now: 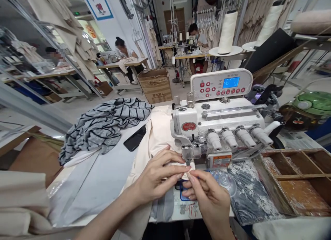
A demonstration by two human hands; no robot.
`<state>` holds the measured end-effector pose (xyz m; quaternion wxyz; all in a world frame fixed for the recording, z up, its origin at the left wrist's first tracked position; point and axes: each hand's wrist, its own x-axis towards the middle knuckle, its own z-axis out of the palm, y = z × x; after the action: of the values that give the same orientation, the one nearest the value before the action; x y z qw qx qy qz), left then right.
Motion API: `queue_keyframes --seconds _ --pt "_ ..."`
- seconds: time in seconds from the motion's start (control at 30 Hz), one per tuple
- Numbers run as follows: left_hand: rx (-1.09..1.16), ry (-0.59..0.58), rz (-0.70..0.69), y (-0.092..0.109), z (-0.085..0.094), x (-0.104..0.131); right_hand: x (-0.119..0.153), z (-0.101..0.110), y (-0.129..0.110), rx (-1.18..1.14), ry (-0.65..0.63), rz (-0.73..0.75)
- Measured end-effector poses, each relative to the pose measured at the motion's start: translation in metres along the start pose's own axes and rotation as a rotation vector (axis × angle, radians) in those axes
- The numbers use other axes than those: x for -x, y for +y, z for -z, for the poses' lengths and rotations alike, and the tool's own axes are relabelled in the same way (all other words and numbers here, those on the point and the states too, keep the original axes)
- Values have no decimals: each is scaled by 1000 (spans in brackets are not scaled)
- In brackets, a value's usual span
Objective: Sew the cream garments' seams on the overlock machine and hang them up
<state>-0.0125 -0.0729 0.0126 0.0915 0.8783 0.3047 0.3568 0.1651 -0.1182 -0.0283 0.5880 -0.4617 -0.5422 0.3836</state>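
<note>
Clock centred on the clear needle guard [190,152]; 12 points away from the wearer.

Cream cloth [161,126]: spreads from below the guard to 11 and down to 7. Judged light, limp, soft; not slippery-looking, hardly fragile, though apt to ruck or stretch if tugged. Suggested hold: flat fingers on the body at 8, fingertip pinch on the edge at 6.

Left hand [157,174], at 8: fingers extended, slightly apart, resting on the cloth; thumb below forefinger. Right hand [210,197], at 5: thumb and forefinger together on the cloth's edge, other fingers curled.

Surface, left to right: striped cloth [106,126] heaped at 10; dark phone [134,138] flat at 10, nearer, on the grey worktop [82,188]; white sewing machine [222,112] at 1, display lit; clear disc [226,183] at 4; divided tray [280,177] past it, between 3 and 4, lint inside.

Room, same order: seated person [125,53] at 11; carton [155,86] at 11, closer; another person [200,38] at 12; thread cone [229,31] between 12 and 1.
</note>
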Motion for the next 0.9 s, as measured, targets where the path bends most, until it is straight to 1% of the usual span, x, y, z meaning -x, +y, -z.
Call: queue_keyframes --seconds 0.07,0.1,0.13,0.17,0.27,0.37,0.43,0.53,0.63,0.7,0.8,0.83,0.9 --pt "17 11 -43 -4 0 1 -4 11 8 307 -34 448" --pt "26 18 -70 -5 0 2 -6 16 10 442 -55 628" --pt "34 22 -95 -6 0 4 -7 21 12 545 -83 746" --pt "42 24 -110 -6 0 6 -7 25 13 611 -112 804" --pt "65 15 -94 -9 0 7 -6 29 12 650 -152 822" --pt "99 4 -74 -14 1 3 -6 26 13 652 -123 818" --pt "130 -8 -65 -19 4 -1 -9 23 15 661 -125 812" --pt "147 -12 -42 -28 8 -9 -16 22 19 661 -132 830" --pt "107 -17 -3 -44 9 -23 -25 23 21 666 -127 864" --pt "81 22 27 -61 7 -37 -29 23 20 673 -133 873" --pt "60 157 84 -82 1 -55 -28 22 19 658 -150 900" --pt "53 202 106 -84 0 -55 -26 22 20 655 -148 911" --pt "47 259 137 -75 -2 -46 -20 23 20 657 -115 932"
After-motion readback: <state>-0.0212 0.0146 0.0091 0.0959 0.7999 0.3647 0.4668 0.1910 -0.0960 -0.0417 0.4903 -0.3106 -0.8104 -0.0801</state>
